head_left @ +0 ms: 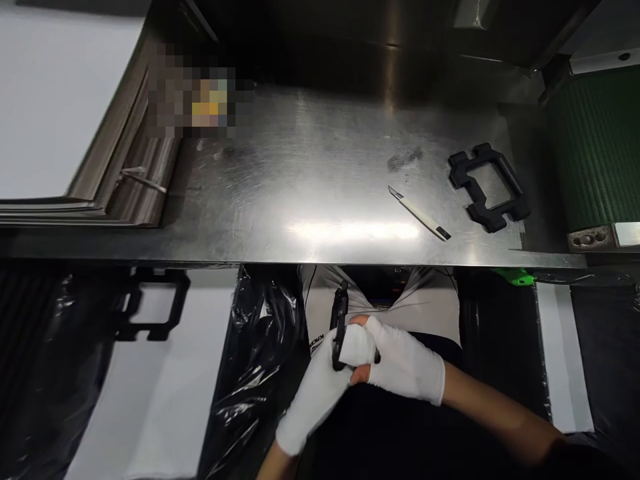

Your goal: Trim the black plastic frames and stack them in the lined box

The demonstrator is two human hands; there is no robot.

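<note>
My left hand (317, 380), in a white glove, is closed around a black plastic frame (339, 317) held edge-on above my lap. My right hand (405, 360) wears a white glove with bare thumb and fingertips. It pinches a white piece (357, 345) that looks like folded cloth, pressed against the frame. Both hands hide much of the frame's lower part. On the metal table, a white-handled craft knife (420, 213) lies with its blade pointing up and left. To its right rests a second black frame (477, 190), notched around a squarish opening.
Stacked white sheets and cardboard (65, 87) fill the table's left end. A green ribbed conveyor belt (595, 143) stands at the right. Below the table edge at left, another black frame (153, 303) lies on a white sheet (155, 400) beside black plastic film (260, 347). A green-handled tool (517, 277) is at the right.
</note>
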